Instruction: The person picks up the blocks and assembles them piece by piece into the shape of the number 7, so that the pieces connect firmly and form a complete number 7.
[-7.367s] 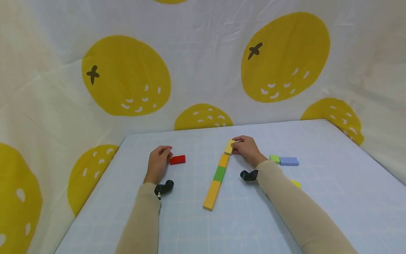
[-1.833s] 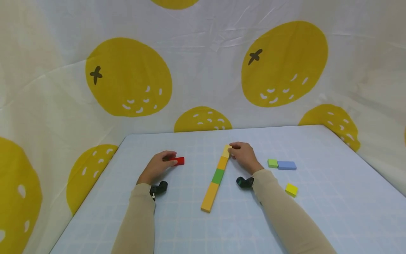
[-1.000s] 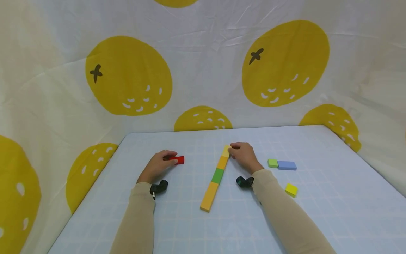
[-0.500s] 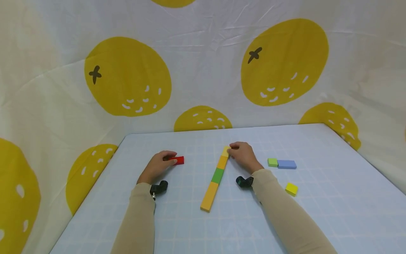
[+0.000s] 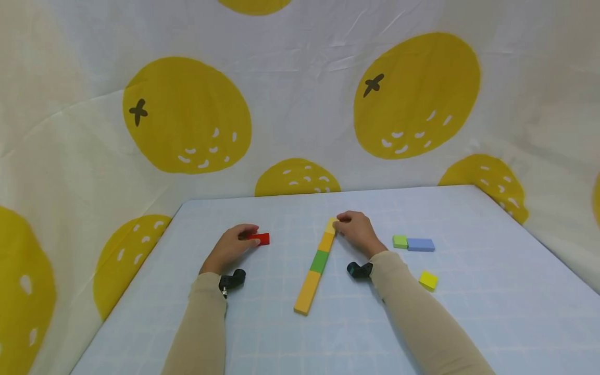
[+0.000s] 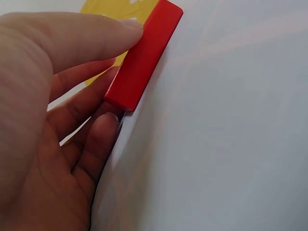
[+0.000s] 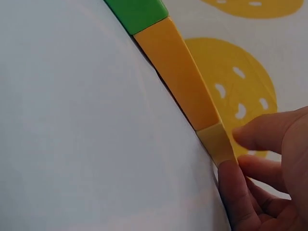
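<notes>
At the left in the head view, the left hand (image 5: 228, 249) holds a red block (image 5: 264, 239) lying on the table. The left wrist view shows that hand's thumb (image 6: 96, 38) over the red block (image 6: 147, 55), fingers beneath its near end. The right hand (image 5: 359, 233) pinches a pale yellow block (image 5: 330, 225), the far end of a slanting row. Below it the row runs through an orange block (image 5: 326, 241), a green block (image 5: 320, 261) and a longer orange block (image 5: 307, 293). In the right wrist view, fingertips touch the pale block (image 7: 219, 144), flush against the orange one (image 7: 178, 72).
Right of the right hand, a light green block (image 5: 400, 241) touches a blue block (image 5: 421, 245). A bright yellow block (image 5: 428, 280) lies nearer, beside the right sleeve. Fruit-patterned cloth (image 5: 300, 125) stands behind the pale checked table (image 5: 272, 333).
Since the oldest frame, the left hand has taken hold of the red block, and the pale yellow block has come into line against the orange one. Over the last second both hands have stayed almost still.
</notes>
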Tool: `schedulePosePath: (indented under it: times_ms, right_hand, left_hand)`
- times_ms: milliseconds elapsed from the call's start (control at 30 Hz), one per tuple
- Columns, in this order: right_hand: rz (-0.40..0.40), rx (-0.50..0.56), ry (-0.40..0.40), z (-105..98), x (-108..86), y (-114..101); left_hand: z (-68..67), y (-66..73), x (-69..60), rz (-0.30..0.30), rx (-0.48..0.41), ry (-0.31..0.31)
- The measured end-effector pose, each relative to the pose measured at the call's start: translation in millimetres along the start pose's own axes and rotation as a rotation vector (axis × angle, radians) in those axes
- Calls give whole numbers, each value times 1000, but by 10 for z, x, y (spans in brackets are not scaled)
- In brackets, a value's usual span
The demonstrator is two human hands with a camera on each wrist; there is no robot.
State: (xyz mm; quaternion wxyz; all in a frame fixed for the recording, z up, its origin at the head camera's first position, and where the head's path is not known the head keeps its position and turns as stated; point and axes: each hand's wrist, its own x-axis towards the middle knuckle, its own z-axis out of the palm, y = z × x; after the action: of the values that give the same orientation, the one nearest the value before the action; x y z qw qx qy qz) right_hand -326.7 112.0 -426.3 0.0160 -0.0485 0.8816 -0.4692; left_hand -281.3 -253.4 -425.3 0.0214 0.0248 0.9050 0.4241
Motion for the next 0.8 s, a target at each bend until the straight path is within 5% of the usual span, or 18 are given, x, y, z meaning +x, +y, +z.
schedulePosePath:
  times_ms: [433, 800]
  right_hand:
    - [-18, -43, -123, -82, -49, 12]
    - [-49, -71, -79, -59, -28, 15]
  left_hand:
    - [-2, -22, -29, -3, 9, -13]
    - [-13, -33, 1, 15, 33, -15]
